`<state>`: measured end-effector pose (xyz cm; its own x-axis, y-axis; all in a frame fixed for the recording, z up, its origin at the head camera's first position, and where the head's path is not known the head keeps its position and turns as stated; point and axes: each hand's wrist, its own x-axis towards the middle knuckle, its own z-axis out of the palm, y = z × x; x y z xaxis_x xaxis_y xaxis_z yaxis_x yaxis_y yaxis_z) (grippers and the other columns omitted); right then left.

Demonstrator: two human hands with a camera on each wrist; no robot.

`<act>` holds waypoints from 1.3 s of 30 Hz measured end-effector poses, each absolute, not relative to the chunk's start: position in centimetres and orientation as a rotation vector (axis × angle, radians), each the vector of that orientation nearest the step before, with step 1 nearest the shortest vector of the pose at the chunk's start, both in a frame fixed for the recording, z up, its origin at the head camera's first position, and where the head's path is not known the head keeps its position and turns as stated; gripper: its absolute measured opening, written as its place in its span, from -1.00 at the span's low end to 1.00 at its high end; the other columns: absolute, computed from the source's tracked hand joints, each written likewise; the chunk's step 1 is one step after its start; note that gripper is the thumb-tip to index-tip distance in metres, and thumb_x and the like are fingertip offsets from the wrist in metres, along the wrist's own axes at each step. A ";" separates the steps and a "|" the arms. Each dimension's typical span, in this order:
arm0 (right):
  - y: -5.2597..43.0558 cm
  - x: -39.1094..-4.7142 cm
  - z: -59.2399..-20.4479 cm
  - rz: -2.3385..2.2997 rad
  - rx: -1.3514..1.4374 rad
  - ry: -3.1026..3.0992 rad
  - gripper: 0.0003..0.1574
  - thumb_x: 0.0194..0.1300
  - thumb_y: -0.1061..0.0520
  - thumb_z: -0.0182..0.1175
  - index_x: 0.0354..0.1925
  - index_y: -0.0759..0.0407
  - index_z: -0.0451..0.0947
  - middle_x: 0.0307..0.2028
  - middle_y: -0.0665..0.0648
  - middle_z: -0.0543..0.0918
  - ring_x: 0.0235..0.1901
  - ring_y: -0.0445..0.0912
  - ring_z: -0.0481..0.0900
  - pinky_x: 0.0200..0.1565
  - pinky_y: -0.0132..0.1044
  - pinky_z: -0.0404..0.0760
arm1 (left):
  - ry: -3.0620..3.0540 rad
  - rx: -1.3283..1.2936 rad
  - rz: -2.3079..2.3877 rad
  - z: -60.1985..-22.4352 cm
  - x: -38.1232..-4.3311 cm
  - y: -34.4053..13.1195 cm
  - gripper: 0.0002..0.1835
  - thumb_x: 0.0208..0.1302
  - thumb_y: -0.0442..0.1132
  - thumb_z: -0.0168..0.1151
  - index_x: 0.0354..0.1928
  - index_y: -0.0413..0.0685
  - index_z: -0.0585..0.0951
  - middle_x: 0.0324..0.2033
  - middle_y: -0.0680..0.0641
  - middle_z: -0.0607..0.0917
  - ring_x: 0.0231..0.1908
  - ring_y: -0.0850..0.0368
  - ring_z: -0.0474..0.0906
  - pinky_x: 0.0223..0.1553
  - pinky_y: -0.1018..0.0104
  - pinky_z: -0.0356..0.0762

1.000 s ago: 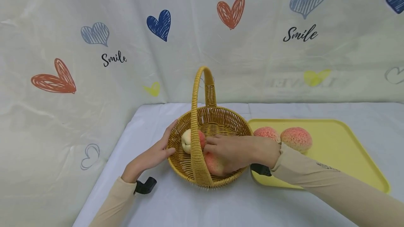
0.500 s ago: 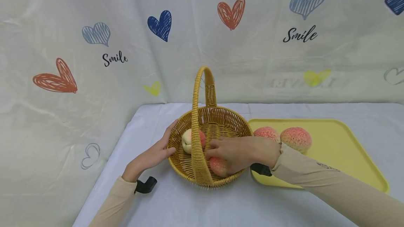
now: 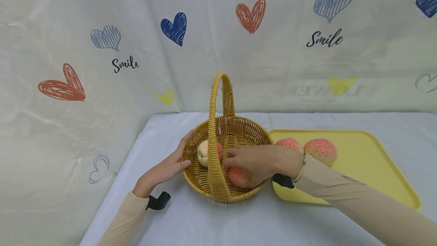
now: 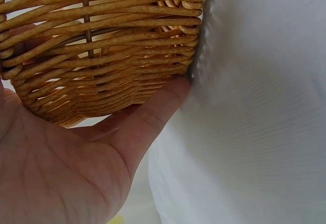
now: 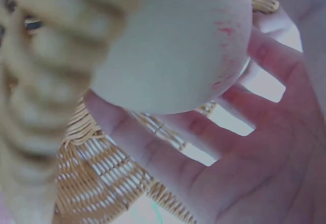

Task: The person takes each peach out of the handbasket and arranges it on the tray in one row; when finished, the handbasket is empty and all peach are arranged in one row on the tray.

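A round wicker basket [image 3: 245,125] with a tall arched handle [image 3: 212,132] stands on the white cloth. My left hand [image 3: 165,168] lies against the basket's left side, its fingers extended along the wall and thumb at the rim. In the left wrist view, one straight finger [image 4: 153,114] touches the weave low down. Inside the basket, my right hand [image 3: 257,159] grips a pink peach [image 3: 238,177]. Its pale underside shows in the right wrist view, with fingers [image 5: 147,145] curved around it. A cream and red peach [image 3: 203,153] sits at the basket's left, partly behind the handle.
To the right is a yellow tray [image 3: 368,166] bearing two more pink peaches, one [image 3: 288,143] partly behind my right wrist and one [image 3: 321,150] beside it. A curtain [image 3: 205,60] printed with hearts hangs behind the table.
My right hand has shifted slightly to the right inside the basket, and the pink peach with it. My left hand and the basket have stayed in place.
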<state>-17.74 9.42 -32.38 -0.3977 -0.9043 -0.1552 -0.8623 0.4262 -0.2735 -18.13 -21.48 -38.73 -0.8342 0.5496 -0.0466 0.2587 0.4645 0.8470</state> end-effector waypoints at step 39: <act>38.4 -13.5 -35.5 -0.785 -0.935 3.196 0.08 -0.48 0.33 0.78 0.13 0.00 0.61 0.03 -0.35 0.52 0.00 -0.51 0.36 -0.46 -0.36 0.51 | 2.392 0.672 1.337 -39.1 -18.3 -21.4 0.01 0.41 -0.53 -0.11 0.69 0.19 -0.37 0.67 -0.07 -0.33 0.63 -0.10 -0.37 0.52 -0.22 -0.18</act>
